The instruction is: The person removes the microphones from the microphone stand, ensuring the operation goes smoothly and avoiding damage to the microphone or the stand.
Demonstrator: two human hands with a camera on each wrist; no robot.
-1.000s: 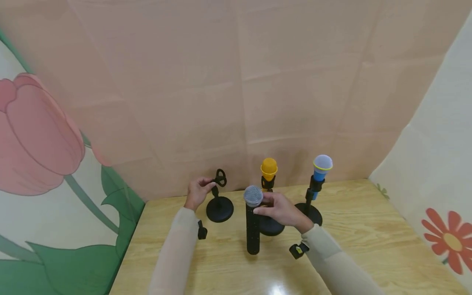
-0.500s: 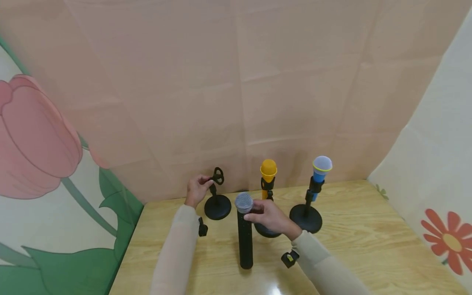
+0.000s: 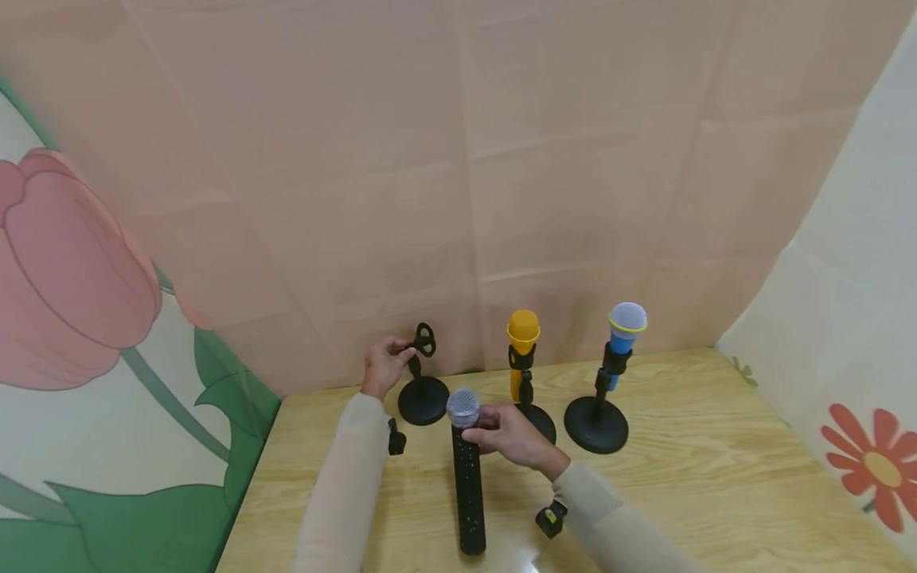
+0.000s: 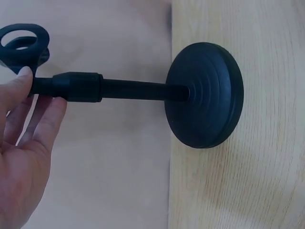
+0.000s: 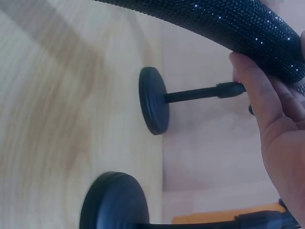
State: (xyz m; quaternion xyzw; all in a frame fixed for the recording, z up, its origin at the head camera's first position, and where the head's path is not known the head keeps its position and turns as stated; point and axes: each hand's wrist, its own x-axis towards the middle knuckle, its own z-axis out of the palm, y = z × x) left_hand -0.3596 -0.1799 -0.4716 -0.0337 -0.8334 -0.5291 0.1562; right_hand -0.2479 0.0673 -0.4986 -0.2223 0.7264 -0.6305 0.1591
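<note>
My left hand [image 3: 384, 367] pinches the top of a black microphone stand [image 4: 128, 89] just below its clip [image 4: 26, 45]. The stand's round base [image 3: 423, 400] rests near the table's back edge, and the clip holds nothing. In my right hand [image 3: 514, 434] is a black sparkly microphone [image 3: 469, 489] with a silver mesh head [image 3: 462, 408], gripped just under the head. Its handle slants down toward the front, apart from the stand. The right wrist view shows the fingers [image 5: 259, 90] against the glittery handle [image 5: 228, 24].
A yellow microphone [image 3: 524, 328] sits in a second stand, its base [image 3: 539, 424] partly behind my right hand. Farther right, a blue microphone [image 3: 622, 341] with a white head stands in a third stand [image 3: 596, 424]. A pinkish cloth [image 3: 458, 199] hangs behind the wooden table [image 3: 702, 477].
My right hand has moved left and toward the front with the black microphone, whose lower end now reaches nearer the front. My left hand keeps its hold on the stand, almost unmoved.
</note>
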